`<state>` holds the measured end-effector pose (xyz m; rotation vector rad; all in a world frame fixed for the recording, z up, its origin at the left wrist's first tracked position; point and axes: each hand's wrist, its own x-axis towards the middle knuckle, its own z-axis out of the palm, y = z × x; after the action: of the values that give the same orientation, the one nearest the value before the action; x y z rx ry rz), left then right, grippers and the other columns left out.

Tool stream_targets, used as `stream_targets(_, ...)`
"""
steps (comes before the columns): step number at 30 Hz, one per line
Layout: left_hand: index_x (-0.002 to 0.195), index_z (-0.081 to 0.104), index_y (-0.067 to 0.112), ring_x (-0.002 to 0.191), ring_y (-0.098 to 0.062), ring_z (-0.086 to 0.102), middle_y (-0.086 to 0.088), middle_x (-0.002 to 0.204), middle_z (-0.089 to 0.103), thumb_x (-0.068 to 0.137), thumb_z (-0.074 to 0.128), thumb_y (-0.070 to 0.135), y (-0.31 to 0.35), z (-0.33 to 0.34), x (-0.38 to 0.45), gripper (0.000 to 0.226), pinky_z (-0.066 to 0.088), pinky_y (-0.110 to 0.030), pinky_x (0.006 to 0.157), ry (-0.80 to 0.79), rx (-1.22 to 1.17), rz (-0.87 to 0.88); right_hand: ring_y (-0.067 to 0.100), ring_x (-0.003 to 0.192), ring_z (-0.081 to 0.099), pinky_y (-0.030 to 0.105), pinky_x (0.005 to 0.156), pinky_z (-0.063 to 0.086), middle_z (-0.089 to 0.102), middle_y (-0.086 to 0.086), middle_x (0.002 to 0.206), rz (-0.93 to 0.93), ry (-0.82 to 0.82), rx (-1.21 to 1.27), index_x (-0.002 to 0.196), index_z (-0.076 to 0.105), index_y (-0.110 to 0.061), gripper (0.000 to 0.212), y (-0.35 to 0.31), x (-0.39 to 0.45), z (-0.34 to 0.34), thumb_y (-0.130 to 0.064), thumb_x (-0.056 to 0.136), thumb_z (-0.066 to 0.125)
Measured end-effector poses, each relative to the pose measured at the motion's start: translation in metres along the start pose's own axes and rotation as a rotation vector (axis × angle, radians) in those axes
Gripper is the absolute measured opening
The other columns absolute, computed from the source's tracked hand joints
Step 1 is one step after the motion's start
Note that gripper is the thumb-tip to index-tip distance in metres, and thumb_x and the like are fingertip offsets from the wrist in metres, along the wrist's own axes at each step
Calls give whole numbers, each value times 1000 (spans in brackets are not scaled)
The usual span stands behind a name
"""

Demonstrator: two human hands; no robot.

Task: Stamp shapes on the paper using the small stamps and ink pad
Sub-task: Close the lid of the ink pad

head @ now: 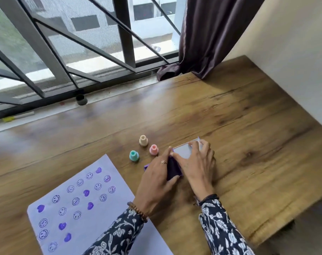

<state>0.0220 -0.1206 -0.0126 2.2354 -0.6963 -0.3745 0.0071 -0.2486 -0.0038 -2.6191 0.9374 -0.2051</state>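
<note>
Late stage of stamping. Paper (pixel 94 205) on the counter (pixel 230 116), lower left, already covered with purple smiley rings and hearts. Three small stamps, cream (pixel 143 140), pink (pixel 153 149) and teal (pixel 134 156), upright and unheld just beside the ink pad (pixel 173 168). Left hand (pixel 154 183) gripping the pad's near edge; right hand (pixel 197 162) on the clear lid (pixel 184 150), fingers curled over its far rim. Lid apparently hinged partway, opening or closing unclear. Little bare paper remaining; probably closing up.
</note>
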Motion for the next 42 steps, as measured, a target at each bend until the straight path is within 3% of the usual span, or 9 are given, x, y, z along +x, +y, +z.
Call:
stream_targets(9,134,9,52,122,-3,43,12,134,46,74,67,30,5,-4,-1,86,29,1,86,27,-117,-6,32,111,43,42,84,41,43,7,131,20,14,-58,108,54,-19,53,-19,8,-1,-54,69,64)
stream_targets(13,129,17,52,123,8,38,21,136,40,73,74,33,9,-14,-9,82,32,-4,98,91,-247,-17,25,108,45,35,85,41,47,3,123,-62,85,231,103,57,-28,48,-26,-4,-32,-55,65,64)
stream_targets(17,132,19,44,129,18,23,26,142,23,65,81,30,13,-31,-20,91,19,3,98,150,-379,-8,13,93,61,29,69,49,65,-2,106,290,-519,1263,92,66,-35,40,-29,-23,-67,-59,60,61)
stream_targets(20,136,26,31,129,13,31,14,143,35,68,80,17,17,-45,-32,88,25,0,100,110,-417,44,19,66,65,26,47,49,71,7,79,503,-791,1541,87,71,-19,44,-24,-39,-72,-56,74,51)
stream_targets(24,140,31,26,122,6,45,7,137,49,69,79,15,19,-49,-49,86,34,-6,98,145,-365,32,15,61,67,27,46,53,71,5,73,545,-576,1390,88,66,-16,34,-24,-55,-64,-45,88,47)
stream_targets(27,136,11,54,104,18,48,37,119,49,68,78,23,17,-42,-61,100,36,3,77,254,-300,-90,14,90,62,29,71,51,60,-2,105,213,-294,822,105,55,-25,33,-27,-67,-59,-43,79,63)
stream_targets(32,139,-6,50,108,2,47,22,118,56,69,70,22,11,-27,-74,107,39,-11,79,335,-134,-104,15,114,40,23,88,38,37,-4,121,-93,-272,404,134,34,-26,88,-34,-100,-42,-50,59,72)
stream_targets(39,139,0,49,116,0,48,37,128,37,73,67,22,2,-17,-76,99,43,-21,85,265,-221,-88,24,114,39,33,94,40,42,8,122,-77,-196,213,135,35,-13,94,-29,-103,-30,-62,59,62)
stream_targets(42,136,-2,57,129,-1,38,18,148,31,70,74,23,-11,-21,-75,106,41,-24,96,230,-302,-135,31,111,42,36,95,36,46,15,120,-31,-128,127,136,35,-6,93,-25,-95,-23,-51,63,72)
